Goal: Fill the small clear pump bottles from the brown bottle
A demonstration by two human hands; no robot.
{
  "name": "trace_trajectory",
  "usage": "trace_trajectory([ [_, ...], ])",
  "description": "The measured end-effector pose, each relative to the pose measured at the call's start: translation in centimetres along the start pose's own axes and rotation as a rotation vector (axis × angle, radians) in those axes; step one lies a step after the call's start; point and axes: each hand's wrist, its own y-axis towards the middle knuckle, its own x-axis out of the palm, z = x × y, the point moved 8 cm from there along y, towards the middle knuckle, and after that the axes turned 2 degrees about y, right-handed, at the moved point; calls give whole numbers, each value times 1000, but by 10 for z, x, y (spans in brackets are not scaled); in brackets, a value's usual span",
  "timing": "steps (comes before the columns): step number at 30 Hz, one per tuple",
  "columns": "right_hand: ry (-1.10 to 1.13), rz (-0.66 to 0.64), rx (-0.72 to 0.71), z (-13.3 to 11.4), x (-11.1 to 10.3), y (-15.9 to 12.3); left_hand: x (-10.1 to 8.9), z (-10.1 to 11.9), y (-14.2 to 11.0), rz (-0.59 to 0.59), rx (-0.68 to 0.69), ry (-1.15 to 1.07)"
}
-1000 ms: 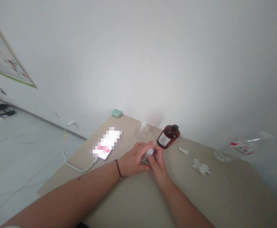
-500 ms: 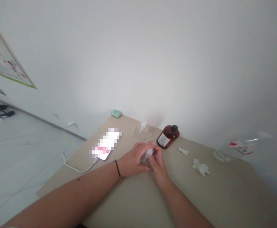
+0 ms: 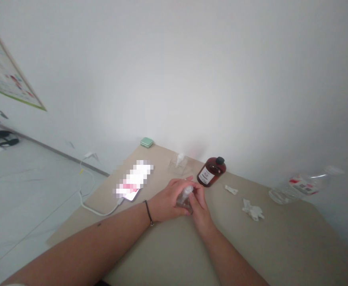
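So my hands are together over the bench (image 3: 156, 254) — left hand (image 3: 165, 198) wrapped round the small bottle (image 3: 183, 201), right hand (image 3: 203, 212) closed at its cap (image 3: 187, 190), red bottle (image 3: 212, 171) just beyond — and any move from here wants a steady left grip, I reckon.

The left hand (image 3: 166, 200) and right hand (image 3: 200, 208) partly hide the small bottle (image 3: 186, 197). Near the desk's (image 3: 162, 254) left edge, pixelation obscures the phone's (image 3: 134, 180) screen. By the far edge, the brown bottle's (image 3: 212, 171) small print is unreadable. The view cuts off the poster (image 3: 6, 65).
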Motion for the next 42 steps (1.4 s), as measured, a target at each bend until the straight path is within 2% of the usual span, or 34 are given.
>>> trace_trajectory([
  [9,12,28,21,-1,0,0,2,-5,-1,14,14,-11],
  [14,11,2,-24,-3,2,0,2,-4,-1,12,20,-6],
  [19,17,22,25,1,-1,0,1,-2,-2,6,15,-6],
  [27,-29,-23,-33,-3,3,1,1,0,-1,6,33,9],
  [34,39,-5,-7,3,1,1,2,0,0,-27,44,30],
  [42,5,-2,18,-7,3,0,3,0,0,-35,30,54],
])
